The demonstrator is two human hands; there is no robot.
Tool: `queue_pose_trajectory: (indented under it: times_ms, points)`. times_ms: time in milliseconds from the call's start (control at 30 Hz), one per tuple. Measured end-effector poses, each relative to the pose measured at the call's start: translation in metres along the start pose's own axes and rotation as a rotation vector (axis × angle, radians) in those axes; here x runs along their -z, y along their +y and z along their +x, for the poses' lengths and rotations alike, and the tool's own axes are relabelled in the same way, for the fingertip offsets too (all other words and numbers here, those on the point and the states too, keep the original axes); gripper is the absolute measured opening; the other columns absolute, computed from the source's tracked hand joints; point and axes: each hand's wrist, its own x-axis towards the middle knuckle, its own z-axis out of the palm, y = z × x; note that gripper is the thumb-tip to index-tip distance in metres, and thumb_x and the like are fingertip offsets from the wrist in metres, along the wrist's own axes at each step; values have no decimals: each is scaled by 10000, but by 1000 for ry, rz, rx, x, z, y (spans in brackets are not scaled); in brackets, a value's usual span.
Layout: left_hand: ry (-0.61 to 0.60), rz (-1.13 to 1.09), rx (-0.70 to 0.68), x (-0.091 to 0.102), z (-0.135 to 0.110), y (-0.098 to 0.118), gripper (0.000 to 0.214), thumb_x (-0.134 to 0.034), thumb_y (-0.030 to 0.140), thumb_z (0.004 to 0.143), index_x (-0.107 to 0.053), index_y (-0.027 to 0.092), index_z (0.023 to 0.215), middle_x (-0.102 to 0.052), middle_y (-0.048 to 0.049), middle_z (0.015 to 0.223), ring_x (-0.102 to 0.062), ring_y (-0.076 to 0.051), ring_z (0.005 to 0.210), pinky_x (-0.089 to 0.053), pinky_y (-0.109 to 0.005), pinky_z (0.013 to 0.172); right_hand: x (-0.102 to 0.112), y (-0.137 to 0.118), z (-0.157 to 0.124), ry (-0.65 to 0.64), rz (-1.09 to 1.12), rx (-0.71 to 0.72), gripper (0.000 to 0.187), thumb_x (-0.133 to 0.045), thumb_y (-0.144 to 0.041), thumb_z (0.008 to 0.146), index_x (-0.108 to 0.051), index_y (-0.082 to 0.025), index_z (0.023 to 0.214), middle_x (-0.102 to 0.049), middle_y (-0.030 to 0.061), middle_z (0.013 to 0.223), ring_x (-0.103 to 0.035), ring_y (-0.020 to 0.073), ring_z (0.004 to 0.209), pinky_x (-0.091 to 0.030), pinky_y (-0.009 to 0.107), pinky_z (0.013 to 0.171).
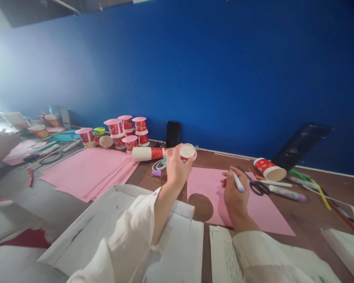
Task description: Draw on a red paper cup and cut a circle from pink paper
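Note:
My left hand [177,167] grips a small red-and-white paper cup [188,151], its pale round end turned toward me, above the desk. A white marker [236,179] is held in the fingers of my right hand [235,196], over a sheet of pink paper [262,208]. That sheet has a large round piece cut out near its left edge, and brown desk shows through the hole. Just right of my right hand lie black-handled scissors [257,188]. Left of the cup, a nested stack of paper cups [144,154] lies on its side.
Several red cups with pink paper tops [115,127] stand near the blue wall [194,70]. A phone [173,133] leans there. Pink sheets [88,169] are piled at left, and another cup [270,169] lies at right among markers. Another person's hand [1,147] is at far left.

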Motion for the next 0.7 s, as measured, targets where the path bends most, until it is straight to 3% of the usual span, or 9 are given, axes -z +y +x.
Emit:
queue_pose_trajectory:
  times_ms: [200,300,367,467,533,600,700]
  points:
    - [-308,419,-110,-41,37,29,469,-653,353,794,-560,207,1230,-516,-129,1217,-617,-263,1039,-479,-338,834,0,-1,-6,-100,-81,93,373,-509,-428,861,-592,-205,1148,-672,47,881,-575,122,583,-468,273,557]
    - [-365,505,-30,-46,50,28,720,-683,340,765,-403,148,1399,-508,-192,1299,-584,-299,1136,-463,-346,869,2,0,-9,-137,-110,172,367,-496,-429,871,-595,-198,1138,-676,60,905,-584,134,606,-486,306,616]
    - [-378,545,-44,-32,53,25,786,-695,396,745,-388,137,1420,-524,-203,1315,-585,-311,1136,-460,-350,871,3,1,-10,-131,-104,162,359,-501,-419,869,-596,-198,1136,-675,58,893,-584,136,609,-483,302,613]
    - [-500,613,-115,5,50,16,324,-597,358,811,-682,222,1093,-678,-102,1111,-642,-261,1005,-466,-314,807,2,1,-9,-143,-76,122,351,-503,-405,870,-592,-206,1145,-675,48,887,-579,126,589,-473,277,575]
    - [-629,664,-77,30,41,8,192,-562,272,816,-735,247,894,-726,-54,959,-663,-230,905,-466,-296,764,1,2,-8,-148,-74,130,352,-501,-402,870,-589,-214,1154,-680,42,903,-579,115,574,-480,273,579]
    - [-703,757,-55,46,30,-3,173,-588,216,784,-743,230,861,-736,-67,956,-668,-233,894,-468,-291,747,0,2,-8,-145,-92,144,352,-500,-400,871,-592,-217,1157,-686,38,897,-582,111,560,-488,274,586]
    - [-716,862,-13,51,14,-20,178,-602,247,790,-736,146,848,-726,-156,924,-675,-278,885,-487,-324,747,0,2,-7,-131,-133,154,349,-504,-408,874,-604,-206,1140,-692,44,880,-587,111,549,-495,275,593]
